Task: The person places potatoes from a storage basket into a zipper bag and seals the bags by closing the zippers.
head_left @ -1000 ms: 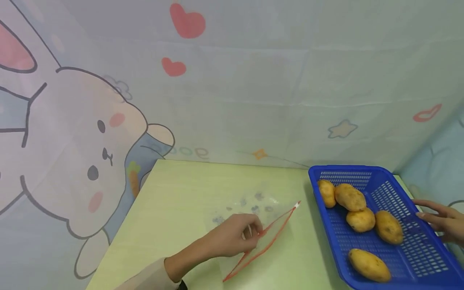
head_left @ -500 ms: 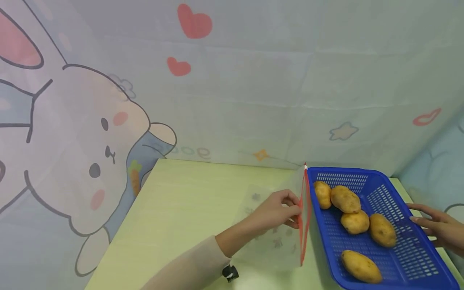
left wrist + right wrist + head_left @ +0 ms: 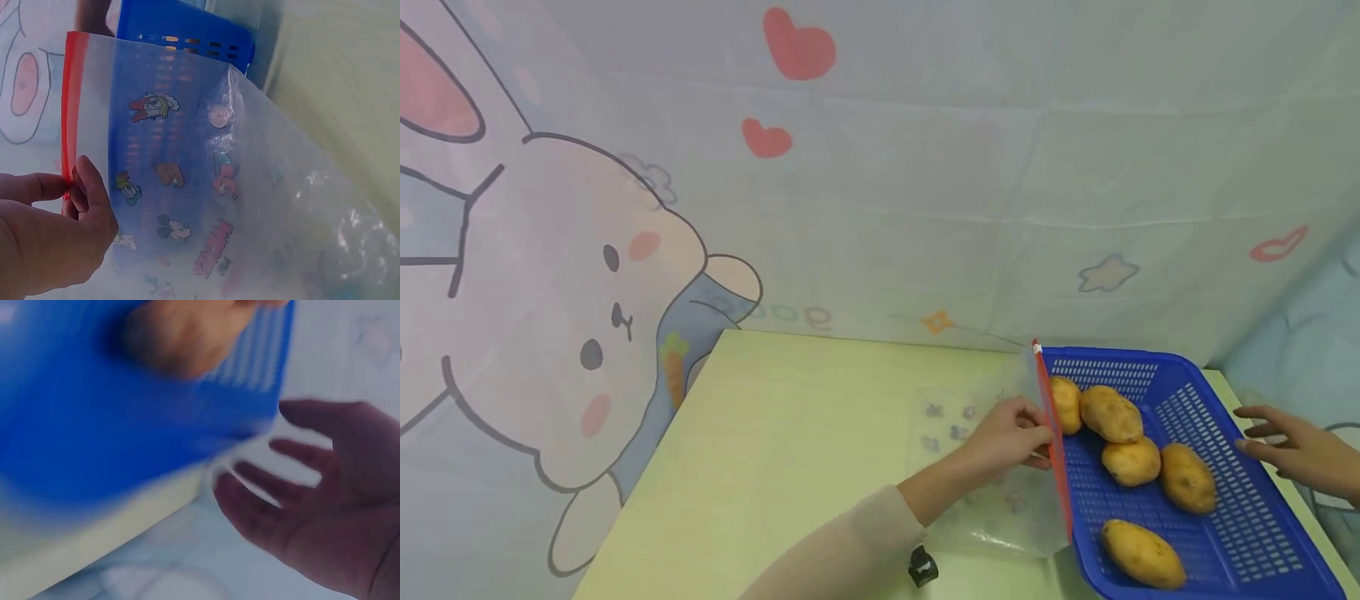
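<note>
My left hand (image 3: 1011,435) pinches the red zip edge of a clear plastic zip bag (image 3: 181,144) printed with small cartoon figures. The bag's red edge stands against the left side of a blue plastic basket (image 3: 1247,500). In the basket lie several potatoes (image 3: 1131,460), one of them apart near the front. My right hand (image 3: 1303,450) is beside the basket's right rim, fingers spread and holding nothing. In the right wrist view the fingers (image 3: 250,500) are slightly bent near the basket's side, and the picture is blurred.
A pale yellow-green table (image 3: 775,433) bears the basket at its right end. Behind it hangs a printed cloth (image 3: 925,167) with a rabbit and hearts. A dark band (image 3: 922,567) shows under the left sleeve.
My left hand has carried the bag to the right, up to the basket, and its red edge has turned to near upright. My right hand has come away from the basket rim.
</note>
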The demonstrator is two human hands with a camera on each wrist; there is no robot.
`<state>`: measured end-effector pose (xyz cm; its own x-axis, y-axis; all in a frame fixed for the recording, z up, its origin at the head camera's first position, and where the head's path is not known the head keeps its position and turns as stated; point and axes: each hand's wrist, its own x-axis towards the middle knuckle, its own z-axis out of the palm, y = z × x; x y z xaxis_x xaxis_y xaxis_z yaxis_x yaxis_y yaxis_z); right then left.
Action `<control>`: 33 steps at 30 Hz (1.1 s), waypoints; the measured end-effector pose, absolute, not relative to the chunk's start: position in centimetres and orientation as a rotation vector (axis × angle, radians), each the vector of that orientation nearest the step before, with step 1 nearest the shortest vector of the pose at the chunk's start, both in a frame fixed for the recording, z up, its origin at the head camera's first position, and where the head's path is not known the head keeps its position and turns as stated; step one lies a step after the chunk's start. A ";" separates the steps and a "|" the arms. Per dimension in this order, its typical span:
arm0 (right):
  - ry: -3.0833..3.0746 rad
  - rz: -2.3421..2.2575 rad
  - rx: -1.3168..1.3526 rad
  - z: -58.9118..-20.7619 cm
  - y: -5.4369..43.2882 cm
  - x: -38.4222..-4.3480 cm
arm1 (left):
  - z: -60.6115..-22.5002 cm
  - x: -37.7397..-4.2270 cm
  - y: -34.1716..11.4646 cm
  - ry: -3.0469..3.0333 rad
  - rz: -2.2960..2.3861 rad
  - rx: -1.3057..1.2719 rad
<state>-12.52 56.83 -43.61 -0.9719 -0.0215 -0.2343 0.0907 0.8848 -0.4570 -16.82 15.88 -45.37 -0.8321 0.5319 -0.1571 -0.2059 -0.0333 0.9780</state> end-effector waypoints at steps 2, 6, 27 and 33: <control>2.969 -0.563 -0.019 -42.1 54.5 -12.7 | -45.4 -16.8 16.1 1.752 1.915 0.347; 3.128 -0.585 -0.220 -39.4 48.9 -12.9 | -45.3 -16.8 16.4 1.733 1.925 0.350; 2.677 -1.393 -0.254 -40.3 35.2 -12.4 | -44.7 -16.3 16.4 1.588 1.937 0.473; 2.779 -1.337 -0.305 -40.3 35.2 -12.1 | -43.4 -15.5 15.4 1.879 1.850 0.558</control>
<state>-12.12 35.19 -40.26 -0.9798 -0.1946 0.0466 -0.1579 0.6088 -0.7775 -15.52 15.44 -43.38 -0.8205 0.5708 -0.0310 -0.0219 0.0227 0.9995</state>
